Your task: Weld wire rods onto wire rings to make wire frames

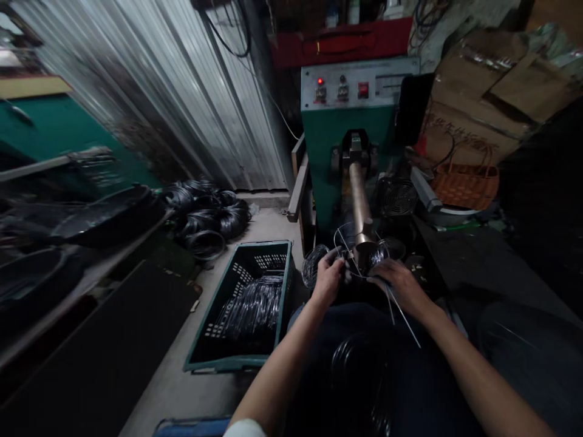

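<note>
Bent wire lies between the two hands, just below the tip of the metal arm that juts forward from the front of the green machine. Part of it curves up beside the arm in a thin loop, while straight ends slant out below the right hand, toward the person's lap. On the near side of the arm's tip, the left hand has thumb and fingers drawn together on the wire, with hardly any gap showing. The right hand is blurred, its fingers laid over the wire; how tightly they close cannot be told. Work on this piece looks partway along: it is bent, yet its straight ends hang loose, and whether any joint is made is too small and dark to see. A red lamp glows near the left end of the machine's panel, so the power is probably on. To the left, the crate holds a dense heap of wire pieces, piled highest near its far right corner; whether these are finished or waiting is unclear. Beyond the crate's far left corner, wire coils lie heaped on the floor.
</note>
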`<control>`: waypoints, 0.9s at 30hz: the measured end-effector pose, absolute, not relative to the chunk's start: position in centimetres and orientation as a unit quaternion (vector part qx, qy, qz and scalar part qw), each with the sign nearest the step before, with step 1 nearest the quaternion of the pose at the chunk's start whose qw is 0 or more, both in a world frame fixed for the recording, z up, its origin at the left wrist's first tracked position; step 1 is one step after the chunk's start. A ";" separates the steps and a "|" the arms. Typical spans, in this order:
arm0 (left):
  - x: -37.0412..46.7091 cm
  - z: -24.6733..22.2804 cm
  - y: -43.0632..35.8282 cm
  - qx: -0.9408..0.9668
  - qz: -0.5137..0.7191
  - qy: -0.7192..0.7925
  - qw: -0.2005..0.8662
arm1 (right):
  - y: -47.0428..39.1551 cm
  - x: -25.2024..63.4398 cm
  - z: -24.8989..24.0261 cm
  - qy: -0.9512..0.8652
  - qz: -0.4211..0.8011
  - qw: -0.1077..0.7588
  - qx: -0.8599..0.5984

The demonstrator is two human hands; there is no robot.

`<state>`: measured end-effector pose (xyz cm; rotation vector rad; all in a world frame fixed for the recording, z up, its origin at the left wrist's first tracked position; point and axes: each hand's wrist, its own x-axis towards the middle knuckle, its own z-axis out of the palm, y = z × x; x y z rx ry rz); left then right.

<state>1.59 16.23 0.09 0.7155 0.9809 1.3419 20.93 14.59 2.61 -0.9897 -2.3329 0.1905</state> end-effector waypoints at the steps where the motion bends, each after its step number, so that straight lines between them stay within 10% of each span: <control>1: 1.5 0.1 16.6 0.306 0.585 0.424 0.620 | 14.8 20.7 2.7 -0.874 0.087 0.304 -0.369; 27: 0.2 -0.2 10.6 0.323 0.542 0.441 0.638 | 5.2 20.6 5.6 -0.817 0.266 0.357 -0.367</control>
